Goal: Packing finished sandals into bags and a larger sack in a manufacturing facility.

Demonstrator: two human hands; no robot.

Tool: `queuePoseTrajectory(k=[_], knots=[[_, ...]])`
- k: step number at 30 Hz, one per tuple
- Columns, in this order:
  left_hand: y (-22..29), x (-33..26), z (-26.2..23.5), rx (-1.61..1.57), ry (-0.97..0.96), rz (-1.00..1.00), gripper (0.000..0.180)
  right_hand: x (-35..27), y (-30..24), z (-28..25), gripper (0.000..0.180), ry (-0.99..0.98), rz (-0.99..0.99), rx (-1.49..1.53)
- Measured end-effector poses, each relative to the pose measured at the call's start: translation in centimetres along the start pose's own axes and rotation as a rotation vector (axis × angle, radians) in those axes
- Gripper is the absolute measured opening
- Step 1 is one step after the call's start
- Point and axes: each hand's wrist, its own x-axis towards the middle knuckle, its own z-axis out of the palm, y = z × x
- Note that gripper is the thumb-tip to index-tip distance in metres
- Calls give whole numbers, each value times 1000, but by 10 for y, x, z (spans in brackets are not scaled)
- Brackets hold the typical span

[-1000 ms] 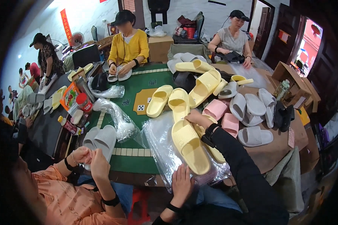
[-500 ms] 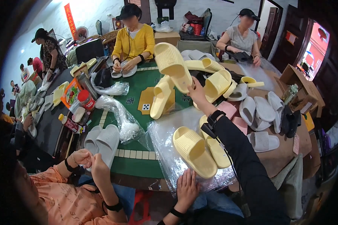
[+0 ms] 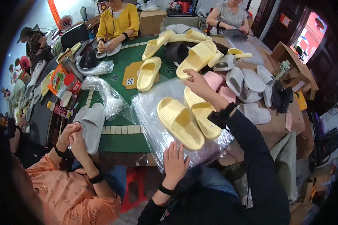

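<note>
From my remote seat, much stays hidden: my right hand (image 3: 199, 84) is raised over the table with its fingers curled around the heel of a pale yellow slipper (image 3: 194, 60), but the grip sits on the far side of the palm, so I cannot see exactly how the fingertips close. My left hand (image 3: 175, 161) lies flat and open on the near edge of a stack of clear plastic bags (image 3: 154, 112), fingers spread, holding nothing. The bags' lower edge disappears under that hand and over the table rim.

Two more yellow slippers (image 3: 180, 122) lie sole-up on the plastic, side by side, just below the lifted one. Pink slippers (image 3: 218, 80) sit right behind my right wrist, partly covered by it, and a cluster of grey slippers (image 3: 251, 84) crowds the right side. To my left, a person in an orange shirt (image 3: 64, 195) works on a grey pair (image 3: 90, 123) at the table edge, hands close together.

The green table mat (image 3: 120, 131) shows a bare strip between the grey pair and my plastic. Dark vignette swallows the corners.
</note>
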Motion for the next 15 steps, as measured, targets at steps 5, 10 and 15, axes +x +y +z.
queuePoseTrajectory(k=[5, 10, 15], knots=[[2, 3, 1, 45, 20, 85, 52, -112, 6, -40, 32, -188, -118, -456], [-5, 4, -6, 23, 45, 119, 45, -151, 12, 16, 52, -291, 50, -726], [-13, -4, 2, 105, 37, 132, 42, -112, 32, 55, 46, -204, -4, -608]])
